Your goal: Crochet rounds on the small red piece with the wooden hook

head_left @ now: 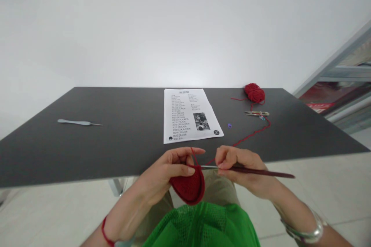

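Observation:
My left hand [168, 173] is closed on a round red crochet piece [189, 189], thumb and fingers pinching its upper edge, with red yarn looped over the index finger. My right hand [240, 164] grips a dark red crochet hook [255, 171] like a pencil; its metal tip points left into the edge of the piece. Both hands hover just in front of the near edge of the dark table [116, 139]. A red yarn strand [249, 136] runs from my hands across the table to a red yarn ball [254, 93] at the far right.
A printed pattern sheet [189, 114] lies in the table's middle. A light blue crochet hook [78, 122] rests at the left. Small snips [257, 114] and a purple stitch marker [230, 126] lie near the yarn ball. Green mesh fabric [203, 225] sits on my lap.

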The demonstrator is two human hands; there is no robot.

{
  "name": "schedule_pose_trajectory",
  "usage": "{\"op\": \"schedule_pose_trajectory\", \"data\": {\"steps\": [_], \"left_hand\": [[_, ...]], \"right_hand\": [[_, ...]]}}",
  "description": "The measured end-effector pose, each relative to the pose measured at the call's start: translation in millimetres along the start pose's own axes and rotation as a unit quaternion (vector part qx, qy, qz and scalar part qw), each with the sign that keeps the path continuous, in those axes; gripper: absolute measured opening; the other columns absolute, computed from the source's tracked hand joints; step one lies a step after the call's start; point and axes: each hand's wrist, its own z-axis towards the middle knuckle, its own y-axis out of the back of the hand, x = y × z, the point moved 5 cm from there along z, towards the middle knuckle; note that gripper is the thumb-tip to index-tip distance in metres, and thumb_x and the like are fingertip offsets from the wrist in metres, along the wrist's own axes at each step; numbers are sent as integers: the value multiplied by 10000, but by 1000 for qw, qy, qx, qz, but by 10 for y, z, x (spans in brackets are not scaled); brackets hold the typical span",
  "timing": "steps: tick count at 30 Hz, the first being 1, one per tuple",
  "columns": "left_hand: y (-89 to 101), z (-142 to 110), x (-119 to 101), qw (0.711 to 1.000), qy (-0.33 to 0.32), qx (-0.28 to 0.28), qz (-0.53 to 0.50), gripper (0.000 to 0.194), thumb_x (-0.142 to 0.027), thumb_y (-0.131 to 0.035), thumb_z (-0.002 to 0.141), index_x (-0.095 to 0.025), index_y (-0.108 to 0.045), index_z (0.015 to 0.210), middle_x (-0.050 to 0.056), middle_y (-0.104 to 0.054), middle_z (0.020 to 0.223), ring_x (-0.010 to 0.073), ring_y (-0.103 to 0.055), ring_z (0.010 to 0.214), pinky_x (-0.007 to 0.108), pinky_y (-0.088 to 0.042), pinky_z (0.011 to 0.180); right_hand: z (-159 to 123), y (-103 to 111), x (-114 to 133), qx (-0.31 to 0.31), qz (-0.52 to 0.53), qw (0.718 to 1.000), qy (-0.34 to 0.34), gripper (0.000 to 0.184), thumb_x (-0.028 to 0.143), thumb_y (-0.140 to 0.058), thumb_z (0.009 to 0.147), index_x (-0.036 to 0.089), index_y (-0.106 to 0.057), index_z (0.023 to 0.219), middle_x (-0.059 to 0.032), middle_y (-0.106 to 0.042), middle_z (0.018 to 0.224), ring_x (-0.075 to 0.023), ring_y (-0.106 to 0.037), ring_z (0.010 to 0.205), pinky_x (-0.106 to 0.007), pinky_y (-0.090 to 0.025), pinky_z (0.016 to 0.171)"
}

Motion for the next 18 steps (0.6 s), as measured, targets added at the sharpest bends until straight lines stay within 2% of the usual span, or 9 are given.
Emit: {"op": "schedule_pose_trajectory", "data": {"steps": [2,4,7,9,10,12,14,16,18], "left_hand": [[3,-2,-7,1000,12,18,17,372,-138,-741,595,-177,-769,964,-9,-572,707,97,-506,591,203,-342,517],[-5,2,-14,999,17,28,39,359,-135,-733,589,-174,-773,944,-5,-583,709,101,-504,593,206,-338,513],[-28,15,-28,996,-16,6,82,342,-134,-727,600,-180,-771,936,-15,-586,698,101,-505,591,209,-343,528],[-45,16,-39,992,-65,-35,100,336,-138,-718,628,-186,-761,958,-27,-583,678,99,-504,588,214,-354,546],[-53,12,-39,989,-90,-59,104,331,-139,-715,642,-184,-754,968,-32,-581,669,100,-506,592,218,-365,559],[-65,1,-16,982,-121,-99,101,320,-147,-713,667,-172,-738,984,-35,-583,653,105,-521,600,227,-388,580],[-74,-4,34,982,-121,-118,90,323,-167,-723,679,-162,-722,1002,-34,-587,639,110,-534,589,233,-401,575],[-78,-5,79,984,-109,-120,74,339,-189,-739,677,-160,-713,1014,-33,-592,632,113,-543,577,237,-409,568],[-73,-12,88,984,-109,-124,68,340,-195,-754,663,-167,-717,1000,-28,-606,649,117,-555,595,239,-422,585]], "right_hand": [[29,30,-49,14,46,998,-41,205,184,-709,797,185,-576,642,-3,-598,683,-108,-534,566,-231,-422,486],[48,30,-153,27,136,985,-100,209,219,-742,770,177,-576,649,-2,-597,683,-90,-501,518,-217,-400,445],[37,-76,-341,41,310,930,-191,243,249,-773,735,172,-550,673,22,-581,666,-46,-410,419,-171,-330,356],[2,-183,-439,17,389,893,-228,258,260,-779,723,181,-536,693,41,-562,639,-53,-408,416,-171,-367,343],[-23,-231,-476,-10,406,883,-235,256,265,-776,726,188,-533,707,47,-554,631,-65,-427,433,-184,-408,358],[-83,-291,-516,-77,394,889,-219,252,273,-765,743,197,-525,721,50,-553,636,-83,-481,488,-213,-478,437],[-144,-298,-506,-133,327,919,-174,243,274,-760,755,195,-535,711,44,-566,651,-89,-517,531,-220,-487,507],[-185,-282,-480,-150,263,943,-137,236,283,-761,758,191,-552,699,35,-574,664,-94,-532,545,-223,-471,524],[-195,-259,-475,-135,229,955,-128,234,304,-752,769,189,-562,697,28,-573,676,-101,-540,540,-232,-459,513]]}}
